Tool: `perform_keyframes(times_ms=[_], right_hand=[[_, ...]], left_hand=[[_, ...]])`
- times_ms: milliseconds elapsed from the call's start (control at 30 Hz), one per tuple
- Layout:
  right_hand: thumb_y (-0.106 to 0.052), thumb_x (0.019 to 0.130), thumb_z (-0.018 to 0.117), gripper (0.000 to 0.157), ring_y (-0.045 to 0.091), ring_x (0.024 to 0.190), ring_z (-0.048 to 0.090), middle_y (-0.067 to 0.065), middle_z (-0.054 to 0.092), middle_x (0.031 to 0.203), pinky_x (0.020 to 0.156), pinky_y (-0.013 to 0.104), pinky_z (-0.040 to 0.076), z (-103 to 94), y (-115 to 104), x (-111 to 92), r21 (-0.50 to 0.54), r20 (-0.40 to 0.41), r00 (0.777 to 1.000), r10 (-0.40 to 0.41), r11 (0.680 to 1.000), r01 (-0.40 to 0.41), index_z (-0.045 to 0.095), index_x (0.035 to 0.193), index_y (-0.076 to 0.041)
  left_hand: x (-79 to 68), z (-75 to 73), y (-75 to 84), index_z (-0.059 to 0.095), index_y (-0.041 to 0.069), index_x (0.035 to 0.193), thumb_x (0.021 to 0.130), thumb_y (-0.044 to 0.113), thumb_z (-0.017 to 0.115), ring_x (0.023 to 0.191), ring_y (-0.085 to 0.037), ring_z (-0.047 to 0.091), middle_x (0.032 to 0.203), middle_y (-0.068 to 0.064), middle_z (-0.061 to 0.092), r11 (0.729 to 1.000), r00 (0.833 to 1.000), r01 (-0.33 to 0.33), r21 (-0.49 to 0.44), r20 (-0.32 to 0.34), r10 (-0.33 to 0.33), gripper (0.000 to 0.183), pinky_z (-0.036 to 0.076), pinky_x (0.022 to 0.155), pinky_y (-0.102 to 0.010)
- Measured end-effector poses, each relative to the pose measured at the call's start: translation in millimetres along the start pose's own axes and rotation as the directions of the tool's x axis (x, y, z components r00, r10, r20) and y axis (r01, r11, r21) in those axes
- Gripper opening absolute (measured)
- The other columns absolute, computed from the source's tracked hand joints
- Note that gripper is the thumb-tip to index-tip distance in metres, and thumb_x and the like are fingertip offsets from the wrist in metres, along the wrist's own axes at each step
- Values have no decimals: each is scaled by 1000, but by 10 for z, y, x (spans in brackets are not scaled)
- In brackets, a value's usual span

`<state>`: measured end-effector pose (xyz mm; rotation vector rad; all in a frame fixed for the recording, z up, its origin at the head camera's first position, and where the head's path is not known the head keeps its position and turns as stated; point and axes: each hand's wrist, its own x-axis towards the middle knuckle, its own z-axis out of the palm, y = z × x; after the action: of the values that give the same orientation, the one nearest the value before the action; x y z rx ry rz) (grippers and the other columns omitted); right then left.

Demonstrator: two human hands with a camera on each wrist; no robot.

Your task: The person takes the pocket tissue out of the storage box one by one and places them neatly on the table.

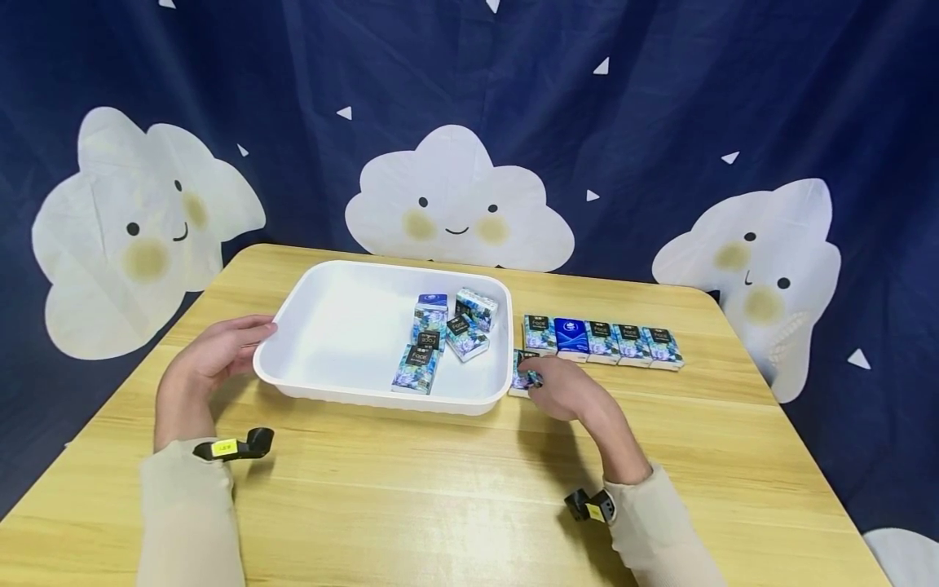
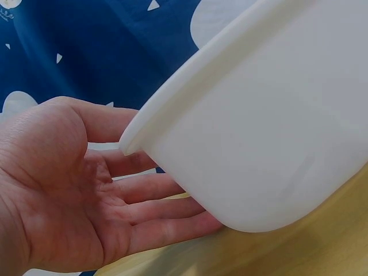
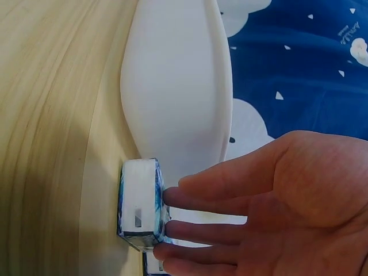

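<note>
A white plastic tray (image 1: 330, 395) sits on the table with several small tissue packs (image 1: 415, 368) in its right half. My left hand (image 1: 218, 349) is at the tray's left end. In the left wrist view, the thumb meets the rim and the straight fingers (image 2: 152, 187) reach behind the tray wall. Just outside the tray's right end lies a floral tissue pack (image 1: 519, 383), partly covered by my right hand (image 1: 561, 387). The right wrist view has the outstretched fingertips (image 3: 172, 229) of that hand against the top face of this pack (image 3: 140, 195).
To the right of the tray runs a row of several tissue packs (image 1: 603, 346), mostly floral, with one plain dark blue pack (image 1: 570, 336) among them. The wooden table (image 1: 411, 497) ends at a dark blue curtain (image 1: 623, 163) with cloud prints.
</note>
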<state>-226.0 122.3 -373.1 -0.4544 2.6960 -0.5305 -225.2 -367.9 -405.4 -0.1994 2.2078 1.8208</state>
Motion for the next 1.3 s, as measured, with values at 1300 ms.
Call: perform_keyframes(times_ms=[1300], right_hand=[[-13, 100, 52, 46, 42, 142, 43, 19, 50, 151, 115, 58, 37, -2, 28, 20, 51, 7, 1000, 23, 998, -24, 52, 146, -4]], left_hand=[[4, -5, -14, 25, -8, 155, 104, 33, 58, 91, -2, 69, 98, 21, 69, 1000, 1000, -2, 14, -7, 2, 73, 59, 81, -24]])
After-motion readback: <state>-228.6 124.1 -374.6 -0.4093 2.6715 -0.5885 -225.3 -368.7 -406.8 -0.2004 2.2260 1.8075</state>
